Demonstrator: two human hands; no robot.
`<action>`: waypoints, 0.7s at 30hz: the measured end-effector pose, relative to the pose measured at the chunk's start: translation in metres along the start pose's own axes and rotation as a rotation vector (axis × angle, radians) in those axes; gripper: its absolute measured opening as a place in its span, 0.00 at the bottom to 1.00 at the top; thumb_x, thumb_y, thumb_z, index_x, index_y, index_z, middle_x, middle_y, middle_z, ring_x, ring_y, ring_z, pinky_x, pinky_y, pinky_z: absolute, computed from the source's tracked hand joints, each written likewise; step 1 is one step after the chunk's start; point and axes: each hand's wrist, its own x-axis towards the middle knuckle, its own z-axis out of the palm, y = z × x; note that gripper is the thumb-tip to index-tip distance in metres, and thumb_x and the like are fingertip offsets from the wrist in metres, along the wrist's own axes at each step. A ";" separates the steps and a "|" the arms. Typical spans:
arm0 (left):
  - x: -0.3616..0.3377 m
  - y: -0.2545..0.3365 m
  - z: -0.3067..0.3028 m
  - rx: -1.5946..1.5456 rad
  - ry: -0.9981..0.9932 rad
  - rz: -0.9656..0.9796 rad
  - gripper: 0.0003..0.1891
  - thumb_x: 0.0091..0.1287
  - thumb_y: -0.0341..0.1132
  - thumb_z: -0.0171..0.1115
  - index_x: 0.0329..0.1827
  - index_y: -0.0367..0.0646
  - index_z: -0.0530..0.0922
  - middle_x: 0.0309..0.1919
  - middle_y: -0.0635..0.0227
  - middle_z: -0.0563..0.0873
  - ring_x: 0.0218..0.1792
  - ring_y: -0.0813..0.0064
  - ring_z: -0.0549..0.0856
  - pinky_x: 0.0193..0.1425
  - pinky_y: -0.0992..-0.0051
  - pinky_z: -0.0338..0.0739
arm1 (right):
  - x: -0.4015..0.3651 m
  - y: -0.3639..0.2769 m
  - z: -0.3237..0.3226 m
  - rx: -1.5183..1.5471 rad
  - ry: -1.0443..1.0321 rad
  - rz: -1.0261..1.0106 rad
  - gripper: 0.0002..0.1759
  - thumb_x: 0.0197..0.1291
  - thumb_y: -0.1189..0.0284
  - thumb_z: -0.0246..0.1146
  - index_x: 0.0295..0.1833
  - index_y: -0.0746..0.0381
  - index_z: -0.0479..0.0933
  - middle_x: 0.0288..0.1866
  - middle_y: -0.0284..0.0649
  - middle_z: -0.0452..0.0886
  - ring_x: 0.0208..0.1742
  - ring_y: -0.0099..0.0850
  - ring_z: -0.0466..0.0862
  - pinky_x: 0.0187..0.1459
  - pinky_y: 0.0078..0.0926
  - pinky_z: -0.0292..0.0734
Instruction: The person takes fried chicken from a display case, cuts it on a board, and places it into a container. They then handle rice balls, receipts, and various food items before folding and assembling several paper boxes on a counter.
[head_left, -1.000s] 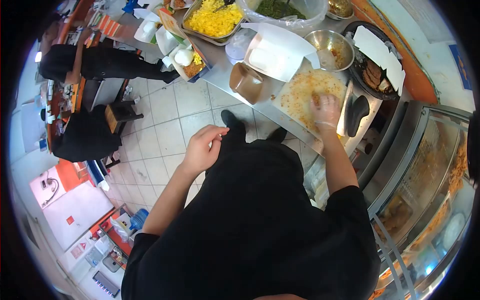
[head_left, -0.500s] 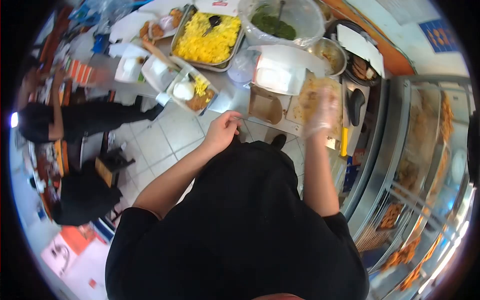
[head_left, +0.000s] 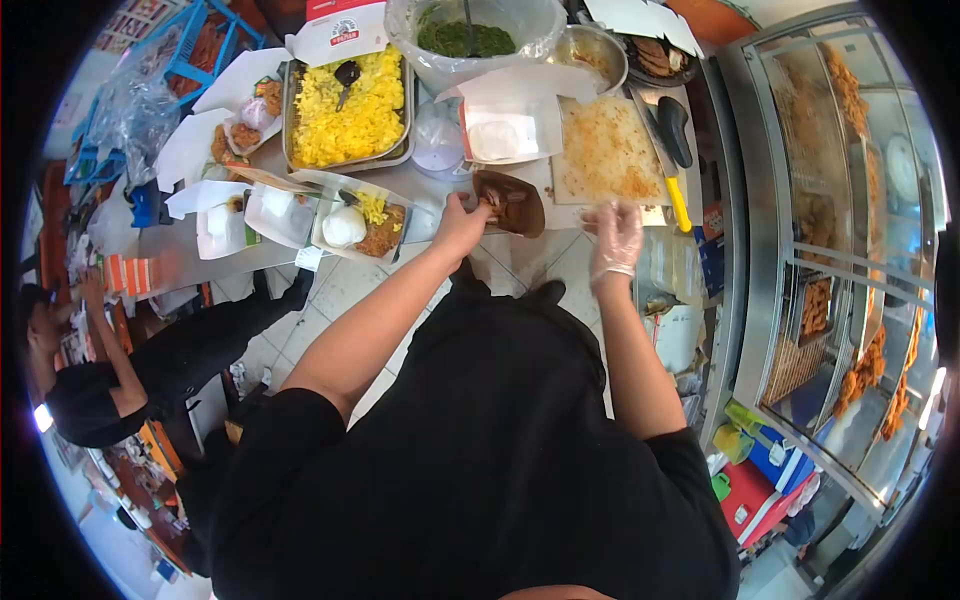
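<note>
My left hand (head_left: 463, 225) is closed on the near left edge of a brown paper tray (head_left: 517, 205), which is tilted and has some food inside. My right hand (head_left: 614, 240), in a clear plastic glove, is just off the near edge of a crumb-covered cutting board (head_left: 608, 150); its fingers are apart and hold nothing I can see. Along the board's right side lies a knife with a yellow handle (head_left: 679, 204). An open white box (head_left: 500, 142) stands behind the brown tray.
Left lie a metal tray of yellow rice (head_left: 345, 110) and open boxes of food (head_left: 377, 238). Behind are a lined bowl of greens (head_left: 465, 32) and a metal bowl (head_left: 592, 57). A glass display case (head_left: 770, 200) stands right. Another person (head_left: 110, 385) is at far left.
My left hand has moved up and taken hold of the brown tray, now tilted. My right hand has come back from over the cutting board to its near edge. The view has shifted.
</note>
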 end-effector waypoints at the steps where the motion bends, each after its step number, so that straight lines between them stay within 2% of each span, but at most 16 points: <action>1: 0.000 -0.001 0.004 -0.012 0.075 0.107 0.30 0.69 0.37 0.58 0.71 0.34 0.61 0.56 0.49 0.80 0.54 0.60 0.83 0.57 0.64 0.77 | -0.001 0.005 -0.016 -0.114 0.080 -0.014 0.12 0.73 0.65 0.61 0.48 0.64 0.73 0.36 0.39 0.81 0.33 0.27 0.83 0.38 0.27 0.79; 2: 0.001 0.000 0.007 -0.025 0.153 0.217 0.30 0.68 0.39 0.59 0.70 0.30 0.65 0.58 0.43 0.81 0.57 0.53 0.83 0.61 0.62 0.75 | -0.005 0.014 -0.038 -0.193 0.105 0.000 0.13 0.73 0.64 0.61 0.49 0.64 0.74 0.36 0.38 0.81 0.31 0.27 0.82 0.37 0.26 0.79; 3: 0.007 -0.003 0.006 -0.025 0.151 0.223 0.30 0.68 0.39 0.59 0.70 0.30 0.65 0.58 0.43 0.81 0.57 0.53 0.83 0.61 0.62 0.75 | -0.010 0.024 -0.059 -0.270 0.127 0.009 0.14 0.72 0.63 0.61 0.49 0.64 0.74 0.35 0.37 0.81 0.30 0.26 0.81 0.35 0.25 0.78; 5: 0.023 -0.016 0.006 -0.004 0.048 0.324 0.22 0.70 0.36 0.53 0.64 0.33 0.73 0.57 0.51 0.83 0.56 0.60 0.83 0.55 0.63 0.78 | -0.025 0.044 -0.092 -0.263 0.178 0.136 0.18 0.71 0.60 0.61 0.50 0.65 0.72 0.32 0.38 0.79 0.30 0.28 0.81 0.36 0.28 0.80; 6: 0.027 -0.022 0.008 -0.016 0.074 0.328 0.22 0.70 0.36 0.53 0.64 0.33 0.73 0.57 0.51 0.83 0.56 0.60 0.83 0.55 0.63 0.78 | -0.034 0.070 -0.117 -0.193 0.155 0.232 0.18 0.70 0.60 0.62 0.51 0.64 0.73 0.33 0.38 0.79 0.30 0.28 0.81 0.36 0.27 0.80; 8: 0.031 -0.026 0.003 0.133 0.130 0.224 0.19 0.69 0.35 0.50 0.54 0.30 0.79 0.52 0.45 0.85 0.54 0.57 0.84 0.55 0.60 0.77 | -0.052 0.102 -0.148 -0.085 0.104 0.430 0.17 0.69 0.59 0.62 0.52 0.61 0.73 0.35 0.38 0.79 0.31 0.28 0.81 0.36 0.27 0.79; 10: -0.008 -0.014 0.003 0.197 0.255 0.306 0.20 0.69 0.38 0.49 0.52 0.27 0.79 0.47 0.36 0.84 0.50 0.41 0.83 0.57 0.55 0.75 | -0.076 0.123 -0.167 -0.084 0.121 0.629 0.16 0.69 0.61 0.63 0.53 0.61 0.74 0.37 0.37 0.80 0.34 0.29 0.82 0.36 0.27 0.79; 11: -0.024 -0.012 0.004 0.152 0.280 0.336 0.20 0.70 0.37 0.49 0.51 0.27 0.78 0.46 0.35 0.84 0.50 0.39 0.82 0.57 0.53 0.74 | -0.079 0.129 -0.173 -0.122 0.154 0.722 0.16 0.68 0.62 0.64 0.54 0.62 0.75 0.39 0.37 0.81 0.36 0.31 0.84 0.36 0.28 0.80; 12: -0.032 -0.019 0.003 0.095 0.284 0.363 0.19 0.71 0.38 0.49 0.50 0.27 0.79 0.45 0.36 0.84 0.50 0.42 0.83 0.56 0.54 0.75 | -0.076 0.131 -0.168 -0.137 0.107 0.722 0.16 0.68 0.62 0.64 0.54 0.62 0.75 0.39 0.37 0.81 0.36 0.31 0.84 0.36 0.28 0.80; 14: -0.062 -0.031 0.012 0.024 0.229 0.374 0.19 0.73 0.39 0.48 0.51 0.29 0.78 0.45 0.40 0.85 0.49 0.50 0.84 0.55 0.58 0.76 | -0.087 0.126 -0.182 -0.340 -0.069 0.540 0.13 0.69 0.67 0.63 0.53 0.62 0.75 0.39 0.36 0.82 0.40 0.33 0.84 0.40 0.30 0.80; 16: -0.113 -0.020 0.017 0.056 0.182 0.354 0.20 0.76 0.39 0.46 0.60 0.31 0.76 0.47 0.48 0.86 0.53 0.65 0.85 0.57 0.68 0.76 | -0.093 0.087 -0.166 -0.415 -0.207 0.136 0.09 0.66 0.73 0.64 0.50 0.63 0.77 0.40 0.40 0.83 0.41 0.35 0.84 0.42 0.31 0.79; 17: -0.137 -0.019 0.026 0.005 0.215 0.565 0.20 0.78 0.35 0.44 0.64 0.32 0.74 0.52 0.53 0.86 0.55 0.67 0.84 0.60 0.70 0.75 | -0.100 0.041 -0.148 -0.562 -0.292 -0.136 0.09 0.64 0.76 0.64 0.49 0.63 0.78 0.41 0.42 0.83 0.40 0.38 0.84 0.42 0.32 0.79; 18: -0.152 -0.029 0.034 -0.054 0.203 0.557 0.21 0.75 0.31 0.43 0.67 0.35 0.72 0.58 0.51 0.83 0.60 0.62 0.81 0.65 0.68 0.73 | -0.107 -0.006 -0.130 -0.700 -0.381 -0.410 0.08 0.62 0.78 0.64 0.48 0.63 0.78 0.41 0.44 0.83 0.39 0.40 0.84 0.42 0.33 0.80; 19: -0.165 -0.037 0.043 -0.114 0.199 0.549 0.24 0.72 0.27 0.42 0.71 0.37 0.71 0.63 0.49 0.81 0.65 0.56 0.79 0.70 0.67 0.70 | -0.106 -0.035 -0.111 -0.612 -0.498 -0.743 0.09 0.60 0.79 0.65 0.46 0.63 0.79 0.42 0.45 0.84 0.39 0.42 0.83 0.42 0.35 0.80; 20: -0.182 -0.038 0.053 -0.115 0.204 0.540 0.24 0.72 0.27 0.42 0.71 0.37 0.71 0.63 0.49 0.81 0.65 0.56 0.79 0.70 0.67 0.70 | -0.107 -0.057 -0.096 -0.501 -0.616 -1.074 0.09 0.58 0.81 0.65 0.45 0.62 0.80 0.43 0.46 0.84 0.38 0.44 0.83 0.42 0.38 0.80; 21: -0.202 -0.035 0.059 -0.138 0.197 0.497 0.24 0.72 0.27 0.42 0.71 0.37 0.71 0.62 0.48 0.81 0.65 0.55 0.79 0.70 0.66 0.70 | -0.114 -0.076 -0.088 -0.548 -0.780 -1.107 0.10 0.55 0.82 0.65 0.43 0.63 0.80 0.41 0.44 0.84 0.39 0.46 0.84 0.44 0.41 0.81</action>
